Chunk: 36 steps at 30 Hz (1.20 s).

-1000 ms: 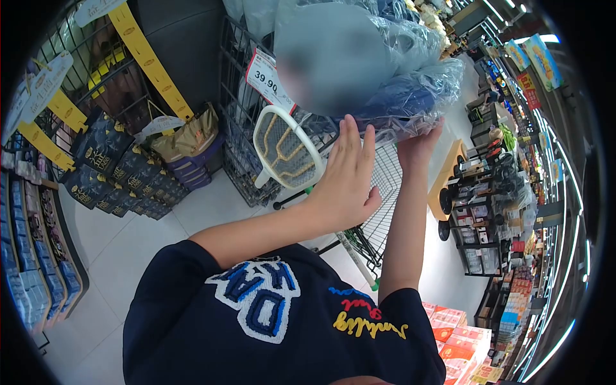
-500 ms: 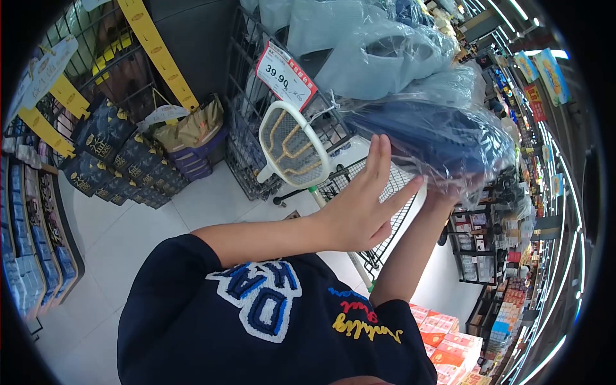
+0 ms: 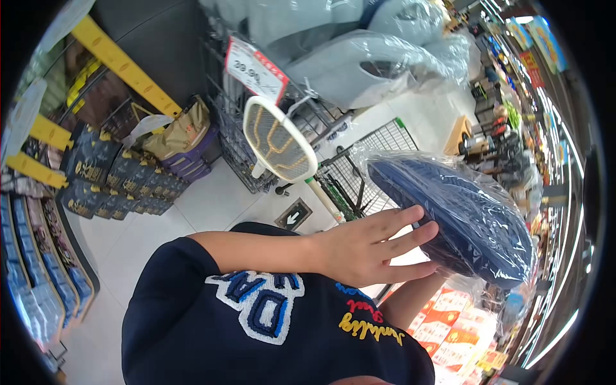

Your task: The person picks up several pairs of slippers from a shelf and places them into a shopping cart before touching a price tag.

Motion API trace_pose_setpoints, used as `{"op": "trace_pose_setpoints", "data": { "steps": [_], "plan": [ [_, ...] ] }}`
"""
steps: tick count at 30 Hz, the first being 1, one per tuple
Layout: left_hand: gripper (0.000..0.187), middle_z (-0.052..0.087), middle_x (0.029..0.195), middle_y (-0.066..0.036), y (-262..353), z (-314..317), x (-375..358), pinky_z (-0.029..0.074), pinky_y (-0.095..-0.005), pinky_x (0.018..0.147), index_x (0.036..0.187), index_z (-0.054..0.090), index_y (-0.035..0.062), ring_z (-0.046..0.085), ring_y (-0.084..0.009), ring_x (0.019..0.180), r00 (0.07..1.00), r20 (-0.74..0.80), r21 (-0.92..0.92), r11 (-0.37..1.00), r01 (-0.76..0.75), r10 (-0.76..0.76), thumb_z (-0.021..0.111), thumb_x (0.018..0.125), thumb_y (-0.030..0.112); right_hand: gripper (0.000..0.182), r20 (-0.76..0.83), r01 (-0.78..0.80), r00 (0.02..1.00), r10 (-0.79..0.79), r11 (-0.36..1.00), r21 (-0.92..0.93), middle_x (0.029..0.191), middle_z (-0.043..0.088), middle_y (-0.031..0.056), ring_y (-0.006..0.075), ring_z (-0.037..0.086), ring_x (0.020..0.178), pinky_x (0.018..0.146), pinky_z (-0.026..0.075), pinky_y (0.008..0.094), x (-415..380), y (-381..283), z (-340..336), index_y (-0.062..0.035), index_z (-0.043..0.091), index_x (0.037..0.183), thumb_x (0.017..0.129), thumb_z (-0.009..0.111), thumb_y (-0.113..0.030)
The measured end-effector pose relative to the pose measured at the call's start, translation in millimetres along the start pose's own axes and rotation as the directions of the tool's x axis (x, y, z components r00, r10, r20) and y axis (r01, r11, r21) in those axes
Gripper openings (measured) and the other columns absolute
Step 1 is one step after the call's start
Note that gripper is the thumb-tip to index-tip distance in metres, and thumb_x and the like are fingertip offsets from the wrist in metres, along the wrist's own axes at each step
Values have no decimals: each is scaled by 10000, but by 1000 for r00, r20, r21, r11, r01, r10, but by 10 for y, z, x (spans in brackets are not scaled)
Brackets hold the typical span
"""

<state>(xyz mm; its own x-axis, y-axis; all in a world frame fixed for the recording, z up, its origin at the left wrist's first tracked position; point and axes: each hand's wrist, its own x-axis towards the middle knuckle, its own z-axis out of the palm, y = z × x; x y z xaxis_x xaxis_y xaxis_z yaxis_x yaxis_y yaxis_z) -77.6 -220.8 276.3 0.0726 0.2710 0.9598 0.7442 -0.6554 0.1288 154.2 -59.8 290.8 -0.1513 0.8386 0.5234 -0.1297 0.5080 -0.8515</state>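
Observation:
Navy blue slippers (image 3: 455,205) in a clear plastic bag are held up to the right, tilted. My right hand, hidden behind the bag, carries them from below; only its forearm (image 3: 410,301) shows. Fingers apart, my left hand (image 3: 366,247) touches the near lower edge of the bag with its fingertips. Beyond the bag, several grey slippers (image 3: 346,67) in clear plastic fill a black wire bin. A red and white price sign (image 3: 256,69) reading 39.90 is fixed to the bin's side.
Below the sign is a white electric mosquito swatter (image 3: 279,138). A wire shopping cart (image 3: 359,176) stands behind my left hand. Dark boxes (image 3: 93,167) are stacked at left, near a curved shelf (image 3: 48,256). Red and white cartons (image 3: 449,333) sit at lower right. An arrow plate (image 3: 294,215) marks the floor.
The bagged navy slippers have moved down and right, away from the bin, uncovering more of the cart. My left hand has followed, its fingertips now on the bag. The view has shifted.

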Motion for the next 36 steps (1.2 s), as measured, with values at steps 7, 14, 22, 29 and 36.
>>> {"op": "trace_pose_setpoints", "data": {
  "steps": [7,14,22,29,36],
  "plan": [
    [583,255,1579,-385,-48,581,-170,425,-574,1108,1369,629,115,265,-612,1441,941,302,-256,938,234,-153,645,786,106,601,-133,-200,975,178,964,-177,1352,587,213,325,606,1212,971,556,472,-424,443,-655,-16,490,1415,921,696,-288],
    [844,55,1605,-425,-410,1544,-599,266,-611,1172,1549,314,11,113,-656,1462,742,548,-270,758,594,-387,628,766,42,784,-293,-354,899,325,934,-53,1314,581,119,221,571,1209,1077,431,371,-495,1165,-661,8,390,1465,846,818,-212],
    [858,79,1608,-412,-1533,3010,-1405,224,-545,1210,1577,229,-10,133,-587,1493,397,722,52,615,787,-567,608,813,76,808,-435,-728,672,600,642,-239,1161,653,196,252,656,1037,949,510,367,-2,3256,-939,98,453,1340,803,867,-341],
    [699,393,1521,-313,-2774,3993,-2815,422,-470,1115,1500,397,-5,425,-472,1383,136,796,329,611,720,-589,597,837,87,410,-213,-907,376,902,406,117,1025,723,165,310,706,833,797,568,389,43,5316,-791,41,646,1135,915,727,-295],
    [549,613,1350,-218,-2936,4010,-3579,492,-469,1026,1367,573,51,619,-386,1202,-650,686,688,582,433,-327,587,894,330,573,357,-624,77,931,325,-711,1198,692,212,376,667,1103,999,505,427,-902,6374,-549,-64,665,1272,936,573,-518]
  ]
}}
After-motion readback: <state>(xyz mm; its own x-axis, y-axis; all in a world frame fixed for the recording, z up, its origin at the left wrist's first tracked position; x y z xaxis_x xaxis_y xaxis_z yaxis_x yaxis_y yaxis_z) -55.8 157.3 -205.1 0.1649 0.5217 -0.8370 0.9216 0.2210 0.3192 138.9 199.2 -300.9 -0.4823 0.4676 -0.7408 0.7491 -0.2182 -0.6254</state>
